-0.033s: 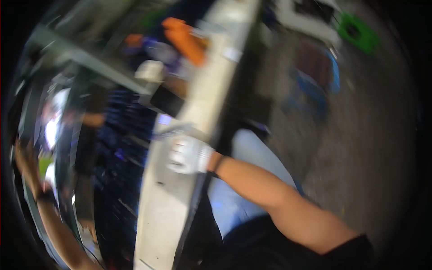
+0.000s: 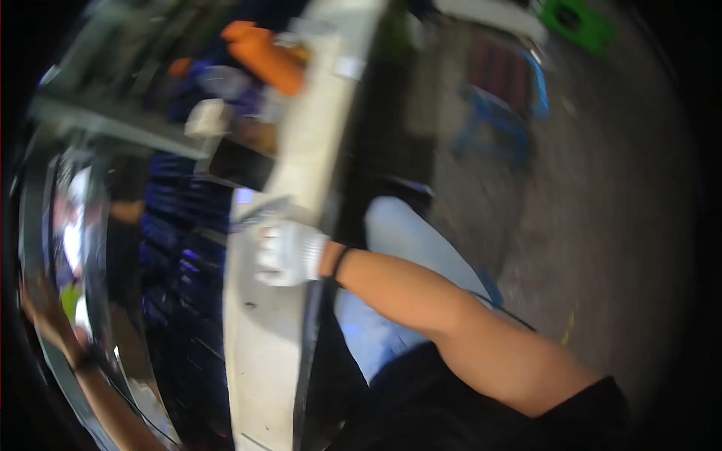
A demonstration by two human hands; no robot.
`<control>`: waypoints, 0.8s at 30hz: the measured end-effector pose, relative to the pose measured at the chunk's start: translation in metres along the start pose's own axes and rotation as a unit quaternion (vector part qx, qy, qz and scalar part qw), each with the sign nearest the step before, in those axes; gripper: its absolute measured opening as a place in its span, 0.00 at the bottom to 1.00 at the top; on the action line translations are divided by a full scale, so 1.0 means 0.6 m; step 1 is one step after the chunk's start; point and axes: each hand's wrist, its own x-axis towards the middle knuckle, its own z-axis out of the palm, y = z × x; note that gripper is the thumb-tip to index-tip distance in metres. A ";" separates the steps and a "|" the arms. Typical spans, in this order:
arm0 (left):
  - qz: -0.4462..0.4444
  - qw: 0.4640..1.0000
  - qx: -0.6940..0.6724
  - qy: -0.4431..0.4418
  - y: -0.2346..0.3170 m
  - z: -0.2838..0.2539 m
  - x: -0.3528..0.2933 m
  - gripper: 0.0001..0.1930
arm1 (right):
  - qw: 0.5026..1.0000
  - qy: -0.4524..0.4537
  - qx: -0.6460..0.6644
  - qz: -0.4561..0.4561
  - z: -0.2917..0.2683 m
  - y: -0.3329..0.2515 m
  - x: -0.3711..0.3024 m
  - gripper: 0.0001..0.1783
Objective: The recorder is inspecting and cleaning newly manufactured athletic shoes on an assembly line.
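My right hand (image 2: 289,253), in a white glove with a dark band at the wrist, rests on or just above a pale ledge (image 2: 267,361). Its fingers are curled in, and what they hold, if anything, is hidden. A thin grey object (image 2: 262,213) lies beside the knuckles; its kind is too blurred to tell. At the far left, my left hand (image 2: 47,312) looks bare, fingers stretched out by a shiny panel (image 2: 98,248). Between the hands runs a dark, ribbed surface (image 2: 184,301) with bluish glints.
Farther along the ledge are a dark flat box (image 2: 239,164), a white block (image 2: 208,118) and an orange object (image 2: 263,56). A grey bar (image 2: 120,124) crosses at the upper left. On the floor to the right stand a blue-framed stool (image 2: 496,113) and a green plastic item (image 2: 575,26).
The whole view has shifted, so the ledge, the objects on it and the stool sit farther left. Both hands keep nearly the same places and poses.
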 end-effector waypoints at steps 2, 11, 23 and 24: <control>-0.008 0.995 -0.100 0.024 0.165 -0.030 -0.031 0.30 | 0.996 0.080 0.024 0.041 -0.020 -0.019 0.001 0.25; 0.060 0.734 -0.428 -0.525 0.666 -0.064 -0.245 0.65 | 0.927 0.125 0.158 0.315 -0.228 0.288 -0.428 0.26; 0.120 0.508 -0.384 -0.762 0.530 -0.108 -0.264 0.67 | 0.692 -0.457 -0.166 0.534 0.245 0.592 -0.792 0.44; 0.119 0.504 -0.379 -0.767 0.535 -0.103 -0.261 0.67 | 0.694 -0.431 -0.126 0.563 0.259 0.598 -0.807 0.43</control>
